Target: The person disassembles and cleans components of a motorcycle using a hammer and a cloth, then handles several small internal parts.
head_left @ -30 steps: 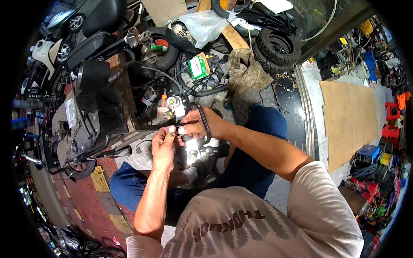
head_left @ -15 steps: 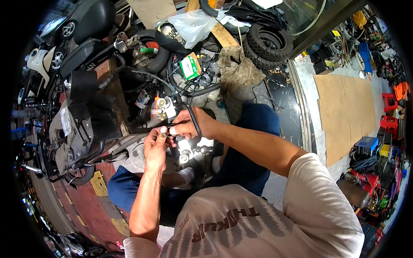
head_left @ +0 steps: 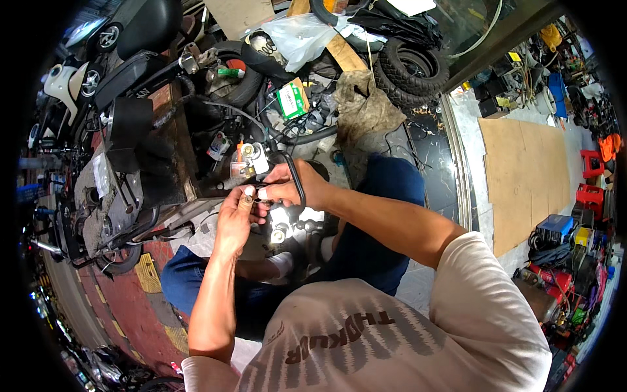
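Observation:
My left hand [head_left: 235,219] and my right hand [head_left: 302,186] meet in front of me, thumbs almost touching. Both are closed in a pinch around something small and dark between the fingertips, too hidden to name. A black curved bar [head_left: 295,171] stands up past my right hand and crosses in front of its knuckles. Just beyond the fingers is a bright white fitting with a round brass-coloured centre [head_left: 251,155]. Below the hands, between my legs, sits a second brightly lit round metal piece [head_left: 279,233].
A wooden bench edge [head_left: 188,176] with a black box-like part stands left. Beyond my hands lie a green-and-white box [head_left: 292,99], a dirty cloth [head_left: 366,108], a plastic bag [head_left: 294,38] and stacked tyres [head_left: 411,68]. Cardboard [head_left: 522,183] covers floor at right, near red stools [head_left: 590,194].
My hands keep the same pinch, with only slight finger movement. The whole view has shifted a little; nothing is visibly let go or picked up.

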Action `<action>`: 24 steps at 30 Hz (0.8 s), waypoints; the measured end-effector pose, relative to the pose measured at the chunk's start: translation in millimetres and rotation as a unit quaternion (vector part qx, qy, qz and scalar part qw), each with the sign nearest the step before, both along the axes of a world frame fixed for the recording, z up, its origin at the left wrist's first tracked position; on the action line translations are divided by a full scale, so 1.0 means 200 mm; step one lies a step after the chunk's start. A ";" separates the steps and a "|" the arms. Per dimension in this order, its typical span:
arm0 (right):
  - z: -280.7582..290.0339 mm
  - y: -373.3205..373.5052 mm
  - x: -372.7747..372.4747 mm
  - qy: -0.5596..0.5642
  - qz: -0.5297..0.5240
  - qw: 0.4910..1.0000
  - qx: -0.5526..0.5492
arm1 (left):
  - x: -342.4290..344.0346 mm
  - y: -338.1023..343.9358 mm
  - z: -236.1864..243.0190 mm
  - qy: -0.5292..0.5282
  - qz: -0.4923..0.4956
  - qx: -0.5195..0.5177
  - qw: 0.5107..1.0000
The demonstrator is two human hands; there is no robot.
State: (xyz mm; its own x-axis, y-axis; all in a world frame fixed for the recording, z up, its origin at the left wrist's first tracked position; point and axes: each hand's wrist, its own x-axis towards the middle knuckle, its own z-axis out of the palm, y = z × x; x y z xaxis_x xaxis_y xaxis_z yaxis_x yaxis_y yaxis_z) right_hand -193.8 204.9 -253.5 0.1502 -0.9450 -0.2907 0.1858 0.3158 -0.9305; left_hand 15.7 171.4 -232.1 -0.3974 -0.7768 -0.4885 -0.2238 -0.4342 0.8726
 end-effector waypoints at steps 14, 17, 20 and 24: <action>0.00 0.01 -0.05 -0.006 0.035 0.999 0.003 | -0.01 0.04 -0.10 0.070 0.036 -0.058 0.995; 0.00 0.02 -0.06 -0.027 0.039 0.999 0.019 | -0.01 0.05 -0.12 0.073 0.044 -0.059 0.995; -0.02 0.00 -0.06 -0.012 0.030 0.999 0.016 | -0.03 0.04 -0.10 0.065 0.043 -0.051 0.996; -0.04 -0.01 -0.04 -0.024 0.011 0.999 0.033 | -0.05 0.02 -0.07 0.062 0.031 -0.036 0.997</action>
